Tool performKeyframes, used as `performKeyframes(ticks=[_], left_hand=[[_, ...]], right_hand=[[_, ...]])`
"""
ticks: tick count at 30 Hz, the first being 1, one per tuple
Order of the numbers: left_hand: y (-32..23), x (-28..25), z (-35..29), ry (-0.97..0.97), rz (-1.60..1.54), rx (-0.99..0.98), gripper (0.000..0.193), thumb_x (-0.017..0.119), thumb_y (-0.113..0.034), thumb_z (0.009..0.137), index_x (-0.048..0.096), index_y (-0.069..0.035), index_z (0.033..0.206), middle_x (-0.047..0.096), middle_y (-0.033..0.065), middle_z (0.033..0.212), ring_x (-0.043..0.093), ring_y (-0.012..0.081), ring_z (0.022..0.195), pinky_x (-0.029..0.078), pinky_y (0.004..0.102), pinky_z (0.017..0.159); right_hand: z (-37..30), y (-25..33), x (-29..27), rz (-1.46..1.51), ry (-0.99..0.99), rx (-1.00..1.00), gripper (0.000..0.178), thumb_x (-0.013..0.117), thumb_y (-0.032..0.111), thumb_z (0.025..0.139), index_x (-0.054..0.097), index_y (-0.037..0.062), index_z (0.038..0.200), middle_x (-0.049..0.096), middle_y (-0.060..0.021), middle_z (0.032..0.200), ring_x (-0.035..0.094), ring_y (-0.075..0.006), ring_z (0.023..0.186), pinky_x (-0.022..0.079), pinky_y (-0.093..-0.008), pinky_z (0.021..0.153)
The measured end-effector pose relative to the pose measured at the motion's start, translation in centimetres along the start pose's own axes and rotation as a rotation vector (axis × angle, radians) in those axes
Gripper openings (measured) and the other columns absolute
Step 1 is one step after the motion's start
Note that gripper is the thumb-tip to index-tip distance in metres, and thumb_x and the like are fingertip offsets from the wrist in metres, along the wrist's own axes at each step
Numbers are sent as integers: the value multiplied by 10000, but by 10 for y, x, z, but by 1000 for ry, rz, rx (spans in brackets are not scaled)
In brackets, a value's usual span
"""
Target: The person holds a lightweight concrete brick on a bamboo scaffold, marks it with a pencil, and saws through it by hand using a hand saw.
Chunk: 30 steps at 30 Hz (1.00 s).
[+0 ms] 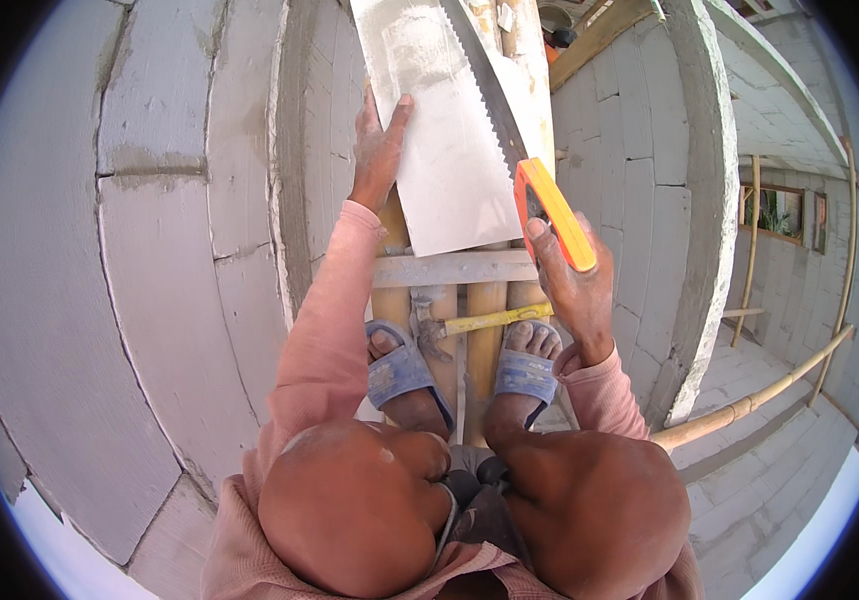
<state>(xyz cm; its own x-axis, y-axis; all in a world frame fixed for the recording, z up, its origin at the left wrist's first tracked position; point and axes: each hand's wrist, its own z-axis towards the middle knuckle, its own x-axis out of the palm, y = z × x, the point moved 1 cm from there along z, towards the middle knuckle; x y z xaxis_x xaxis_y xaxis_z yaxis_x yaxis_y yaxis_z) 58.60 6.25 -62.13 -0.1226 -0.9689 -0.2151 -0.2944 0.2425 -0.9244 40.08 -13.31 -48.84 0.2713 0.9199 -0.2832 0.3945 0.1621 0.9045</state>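
Note:
A pale grey, smooth slab-like block (454,185) lies ahead of me on the bamboo poles, dusty on its upper face. My left hand (379,150) grips its left edge, thumb on the top face and the other fingers partly hidden at the side. My right hand (579,285) is wrapped round the orange and yellow handle of a hand saw (555,213). The toothed blade slants up and away along the block's right edge, teeth toward the block. Whether the teeth have cut into it I cannot tell.
A yellow-handled hammer (484,320) lies by my sandalled feet on the bamboo poles (486,385). A cross board (454,267) runs before my feet. Grey block walls (174,290) rise on both sides. A bamboo rail (749,402) stands at right.

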Motion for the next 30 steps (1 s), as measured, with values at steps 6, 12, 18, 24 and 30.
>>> performKeyframes(ticks=[6,12,18,24,30], left_hand=[[8,-14,11,127,-61,-72,1117,630,-722,865,185,-62,1649,216,272,1616,188,398,1545,205,496,1247],[19,-32,21,200,37,-112,1222,625,-778,825,133,-18,1646,121,291,1660,95,410,1572,151,510,1263],[15,-28,17,163,38,-112,1272,593,-841,795,121,-25,1648,109,297,1663,97,425,1569,146,529,1261],[26,-37,24,157,17,-91,1267,577,-849,794,129,-26,1646,177,301,1645,127,425,1562,152,541,1256],[23,-33,24,166,47,-88,1266,596,-834,782,142,-21,1639,195,320,1632,194,435,1536,177,540,1245]], right_hand=[[29,17,22,-71,62,-66,251,720,224,978,645,-13,950,541,-19,724,471,-92,691,431,-270,631],[30,13,24,-58,59,-63,255,710,228,983,638,-7,915,518,-12,688,457,-90,658,424,-273,610],[27,14,14,-113,69,-43,268,709,246,980,642,-1,901,516,-30,681,462,-93,654,430,-295,605],[24,11,20,-162,73,-67,269,701,232,973,625,-6,876,523,-80,670,474,-139,626,438,-314,608],[9,-5,13,-159,52,-138,198,680,156,959,621,-12,872,554,-120,672,507,-186,592,458,-334,598]])
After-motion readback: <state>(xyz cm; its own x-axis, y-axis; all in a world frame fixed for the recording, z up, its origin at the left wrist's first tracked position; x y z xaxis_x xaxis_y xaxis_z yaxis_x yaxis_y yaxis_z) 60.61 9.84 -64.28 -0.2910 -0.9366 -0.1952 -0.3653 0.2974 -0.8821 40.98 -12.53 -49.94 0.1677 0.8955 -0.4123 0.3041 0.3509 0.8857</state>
